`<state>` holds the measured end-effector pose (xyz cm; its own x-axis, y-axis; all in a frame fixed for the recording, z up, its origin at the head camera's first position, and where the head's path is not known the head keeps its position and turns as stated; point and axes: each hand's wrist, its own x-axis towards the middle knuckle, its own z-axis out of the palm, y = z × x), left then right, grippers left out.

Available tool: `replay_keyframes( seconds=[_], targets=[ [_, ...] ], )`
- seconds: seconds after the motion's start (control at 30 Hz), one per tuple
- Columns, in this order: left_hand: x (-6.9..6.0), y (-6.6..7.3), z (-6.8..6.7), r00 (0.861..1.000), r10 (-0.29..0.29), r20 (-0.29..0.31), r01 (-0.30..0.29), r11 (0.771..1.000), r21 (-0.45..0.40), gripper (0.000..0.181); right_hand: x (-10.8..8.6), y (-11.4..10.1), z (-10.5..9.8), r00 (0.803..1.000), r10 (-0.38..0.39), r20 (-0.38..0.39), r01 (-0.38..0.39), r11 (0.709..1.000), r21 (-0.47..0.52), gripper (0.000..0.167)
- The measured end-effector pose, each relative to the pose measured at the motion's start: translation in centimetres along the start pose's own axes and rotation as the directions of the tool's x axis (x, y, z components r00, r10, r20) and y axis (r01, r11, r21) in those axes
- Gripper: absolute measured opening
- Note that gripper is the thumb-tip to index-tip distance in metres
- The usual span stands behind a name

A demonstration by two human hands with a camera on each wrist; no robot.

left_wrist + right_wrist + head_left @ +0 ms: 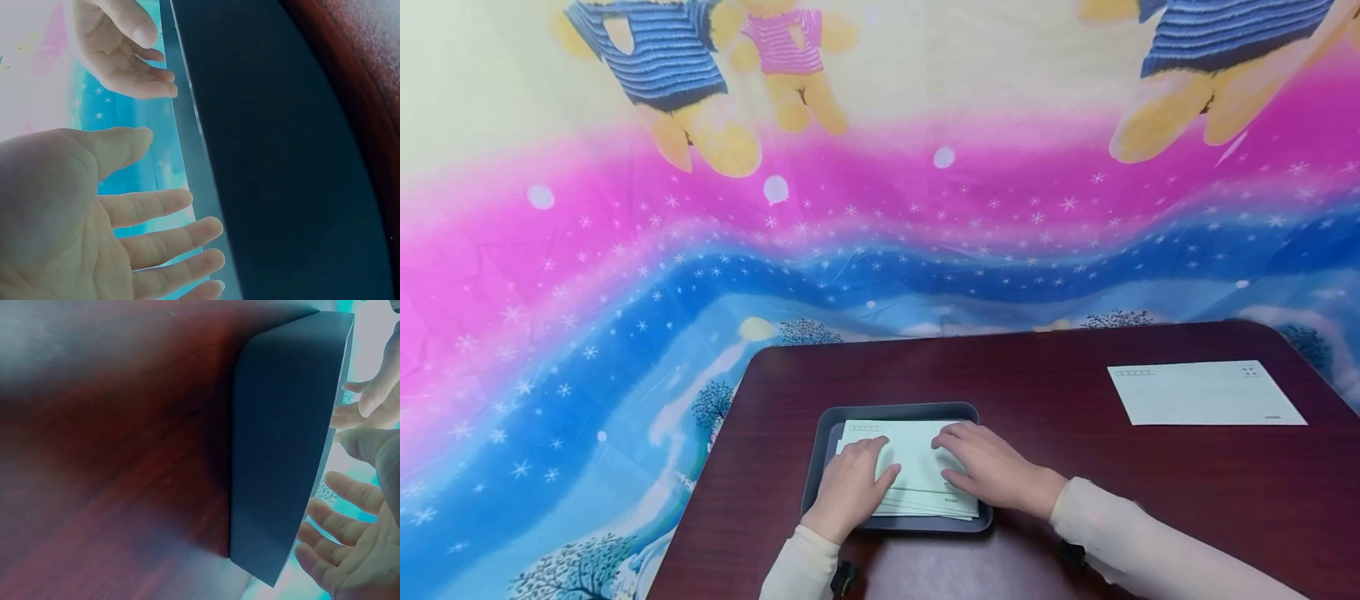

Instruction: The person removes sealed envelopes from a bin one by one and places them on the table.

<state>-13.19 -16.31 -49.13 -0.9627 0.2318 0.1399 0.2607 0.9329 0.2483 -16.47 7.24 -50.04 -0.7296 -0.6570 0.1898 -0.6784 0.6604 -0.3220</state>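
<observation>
A stack of pale envelopes [917, 454] lies in a dark grey tray [820, 492] on the table, its sheets slightly out of line at the near edge. Over the left part of the stack is my left hand [852, 483], fingers extended and thumb apart. My right hand [996, 468] reaches over the right part, its fingers spread. Neither hand grips anything. In the left wrist view the left hand [94, 219] shows its palm and straight fingers beside the tray's side wall [269, 156]. The right wrist view shows relaxed fingers of the right hand [356, 544] near the tray rim.
A single envelope [1206, 393] lies flat at the far right of the dark red-brown table [1037, 383]. Behind the table hangs a colourful printed cloth [880, 192] with bears and snowflakes. The tray stands near the table's left side.
</observation>
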Motion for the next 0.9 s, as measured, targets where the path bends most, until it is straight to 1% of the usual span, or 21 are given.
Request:
replay_keyframes(
  seconds=[0.17,0.33,0.43,0.57,0.77,0.9],
  targets=[
    [0.3,-0.2,0.1,1.000,-0.008,-0.001,0.008,1.000,0.005,0.042,0.9,0.1,0.3,1.000,0.000,0.004,0.000,1.000,-0.014,0.037],
    [0.5,-0.4,0.2,1.000,-0.025,0.009,0.025,1.000,-0.010,0.043,1.5,0.2,0.3,0.998,0.036,0.042,-0.036,0.999,-0.008,0.041],
    [0.6,-0.5,0.2,0.999,-0.035,0.017,0.035,0.999,-0.014,0.043,1.8,0.3,0.4,0.997,0.057,0.052,-0.056,0.998,-0.012,0.044],
    [0.6,-0.6,0.3,0.999,-0.047,0.023,0.047,0.999,-0.014,0.043,1.9,0.4,0.7,0.995,0.071,0.066,-0.069,0.997,-0.028,0.049],
    [0.7,-0.6,0.5,0.998,-0.051,0.030,0.052,0.999,-0.016,0.043,1.7,0.6,1.3,0.987,0.103,0.124,-0.096,0.993,-0.063,0.060],
    [0.7,-0.6,0.7,0.998,-0.052,0.036,0.053,0.998,-0.015,0.044,1.7,0.8,1.8,0.985,0.111,0.130,-0.100,0.991,-0.088,0.063]
  ],
)
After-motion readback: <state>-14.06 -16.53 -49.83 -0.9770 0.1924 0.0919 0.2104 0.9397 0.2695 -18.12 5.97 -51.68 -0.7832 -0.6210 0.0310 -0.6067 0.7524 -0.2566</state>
